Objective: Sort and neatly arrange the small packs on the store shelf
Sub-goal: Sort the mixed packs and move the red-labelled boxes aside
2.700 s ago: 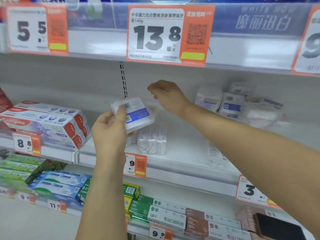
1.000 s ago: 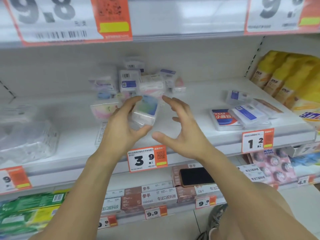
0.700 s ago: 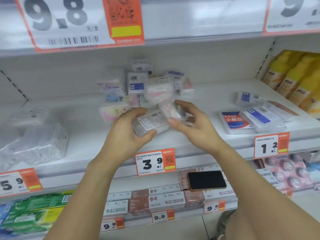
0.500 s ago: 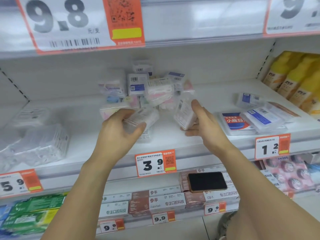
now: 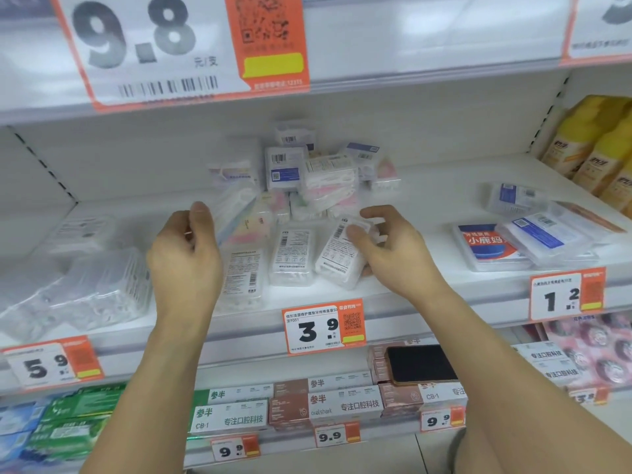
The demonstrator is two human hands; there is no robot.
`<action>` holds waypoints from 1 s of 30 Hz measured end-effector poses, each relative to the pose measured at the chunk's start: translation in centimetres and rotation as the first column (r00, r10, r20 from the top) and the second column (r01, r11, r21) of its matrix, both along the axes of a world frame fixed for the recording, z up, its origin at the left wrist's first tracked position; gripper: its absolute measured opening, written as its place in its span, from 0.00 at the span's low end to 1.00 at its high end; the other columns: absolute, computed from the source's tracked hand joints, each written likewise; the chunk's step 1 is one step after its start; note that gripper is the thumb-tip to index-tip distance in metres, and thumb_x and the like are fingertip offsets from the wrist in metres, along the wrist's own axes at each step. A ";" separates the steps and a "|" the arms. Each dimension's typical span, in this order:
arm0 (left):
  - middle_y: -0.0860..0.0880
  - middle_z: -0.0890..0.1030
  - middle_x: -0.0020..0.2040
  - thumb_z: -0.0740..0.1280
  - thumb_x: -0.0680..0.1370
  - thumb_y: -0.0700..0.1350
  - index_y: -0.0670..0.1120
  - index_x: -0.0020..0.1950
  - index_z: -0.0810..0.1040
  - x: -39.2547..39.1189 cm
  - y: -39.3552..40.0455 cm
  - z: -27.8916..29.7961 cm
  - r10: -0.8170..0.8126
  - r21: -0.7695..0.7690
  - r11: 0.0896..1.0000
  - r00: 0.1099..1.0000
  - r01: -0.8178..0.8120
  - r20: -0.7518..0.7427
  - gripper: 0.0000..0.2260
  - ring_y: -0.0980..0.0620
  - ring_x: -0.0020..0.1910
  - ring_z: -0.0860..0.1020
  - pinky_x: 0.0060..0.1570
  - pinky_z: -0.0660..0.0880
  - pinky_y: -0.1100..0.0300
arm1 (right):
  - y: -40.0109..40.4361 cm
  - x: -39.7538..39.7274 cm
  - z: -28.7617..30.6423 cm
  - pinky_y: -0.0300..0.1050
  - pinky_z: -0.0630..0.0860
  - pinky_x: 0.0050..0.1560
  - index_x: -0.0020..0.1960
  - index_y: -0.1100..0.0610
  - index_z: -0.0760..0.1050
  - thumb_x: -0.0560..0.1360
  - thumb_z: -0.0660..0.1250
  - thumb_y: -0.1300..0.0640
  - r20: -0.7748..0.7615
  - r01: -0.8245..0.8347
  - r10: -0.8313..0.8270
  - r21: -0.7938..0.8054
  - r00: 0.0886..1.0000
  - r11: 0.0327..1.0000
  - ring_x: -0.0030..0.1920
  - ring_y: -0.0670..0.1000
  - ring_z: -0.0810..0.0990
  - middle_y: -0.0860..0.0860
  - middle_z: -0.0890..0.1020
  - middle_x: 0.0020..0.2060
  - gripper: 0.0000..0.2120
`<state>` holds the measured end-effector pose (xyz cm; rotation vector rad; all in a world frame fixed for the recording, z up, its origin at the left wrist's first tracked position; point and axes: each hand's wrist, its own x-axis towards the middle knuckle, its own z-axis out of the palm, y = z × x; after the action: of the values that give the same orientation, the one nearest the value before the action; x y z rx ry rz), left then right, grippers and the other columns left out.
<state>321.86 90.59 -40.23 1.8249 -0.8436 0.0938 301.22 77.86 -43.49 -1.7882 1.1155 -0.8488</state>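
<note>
The right hand (image 5: 393, 254) grips a tilted pack (image 5: 342, 254); the left hand (image 5: 184, 254) hovers loosely open. At twelve o'clock a heap (image 5: 321, 179) leans loosely, so a careless nudge could topple it forward off the shelf (image 5: 427, 292).

left hand (image 5: 184, 258): fingertips curl out of sight; contact with the small packs (image 5: 290, 256) cannot be told
right hand (image 5: 393, 254): covers the right side of one tilted pack
heap at the shelf's back (image 5: 307, 172): blurred, labels unreadable
clear bags (image 5: 85, 292), shelf's left end: contents indistinct
yellow bottles (image 5: 595, 145): cut by the right edge
upper price tag (image 5: 191, 49): top cut off
phone (image 5: 422, 364): right end hidden by the forearm
</note>
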 end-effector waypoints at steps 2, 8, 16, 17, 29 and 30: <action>0.51 0.72 0.31 0.59 0.81 0.53 0.47 0.36 0.70 0.2 0.1 -0.4 -0.069 0.084 0.994 0.998 0.069 -0.001 0.16 0.61 0.31 0.71 0.30 0.62 0.72 | 0.1 0.4 -0.2 0.47 0.78 0.57 0.66 0.49 0.73 0.75 0.70 0.48 -0.102 -0.033 0.025 -0.079 0.994 0.996 0.57 0.50 0.80 0.50 0.79 0.59 0.20; 0.55 0.73 0.59 0.74 0.71 0.51 0.52 0.58 0.78 0.5 0.7 -1.9 -0.329 0.390 0.882 0.938 0.265 0.109 0.17 0.59 0.48 0.75 0.47 0.69 0.67 | 1.0 1.8 0.5 0.44 0.69 0.65 0.65 0.49 0.76 0.75 0.70 0.53 -0.204 -0.029 -0.036 -0.311 0.978 0.950 0.66 0.52 0.73 0.48 0.76 0.65 0.19; 0.57 0.69 0.62 0.63 0.77 0.59 0.56 0.63 0.73 1.5 0.5 -1.3 -0.312 0.310 0.907 0.949 0.286 0.038 0.17 0.62 0.49 0.74 0.48 0.69 0.64 | -4.0 6.1 2.9 0.49 0.65 0.71 0.67 0.44 0.73 0.69 0.72 0.44 -0.225 -0.001 -0.112 -0.447 0.968 0.895 0.73 0.57 0.62 0.53 0.65 0.71 0.27; 0.57 0.68 0.63 0.62 0.78 0.59 0.55 0.64 0.72 1.8 0.1 -1.2 -0.286 0.278 0.922 0.958 0.268 0.024 0.17 0.62 0.50 0.74 0.49 0.69 0.62 | -5.4 6.9 3.2 0.57 0.63 0.72 0.69 0.41 0.70 0.66 0.72 0.37 -0.336 -0.050 -0.108 -0.431 0.936 0.901 0.75 0.59 0.59 0.55 0.61 0.74 0.33; 0.52 0.68 0.68 0.63 0.78 0.56 0.52 0.65 0.76 3.1 -3.5 -0.9 -0.343 0.501 0.825 0.937 0.262 0.074 0.17 0.50 0.70 0.57 0.67 0.60 0.58 | -5.5 5.6 4.5 0.42 0.77 0.43 0.48 0.50 0.81 0.70 0.70 0.44 0.134 -0.085 0.083 0.010 0.988 0.996 0.42 0.48 0.81 0.46 0.83 0.39 0.12; 0.52 0.67 0.67 0.64 0.77 0.57 0.53 0.66 0.74 3.1 -3.4 -0.9 -0.334 0.497 0.829 0.940 0.256 0.073 0.19 0.49 0.69 0.57 0.67 0.62 0.57 | -5.0 5.1 4.9 0.47 0.80 0.42 0.50 0.51 0.81 0.71 0.67 0.42 0.226 -0.137 0.095 0.181 0.970 0.974 0.44 0.51 0.84 0.50 0.85 0.42 0.15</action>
<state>324.92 87.17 -41.10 2.1384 -1.3499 -0.1938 306.31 72.89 -38.63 -1.5433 0.9107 -0.8120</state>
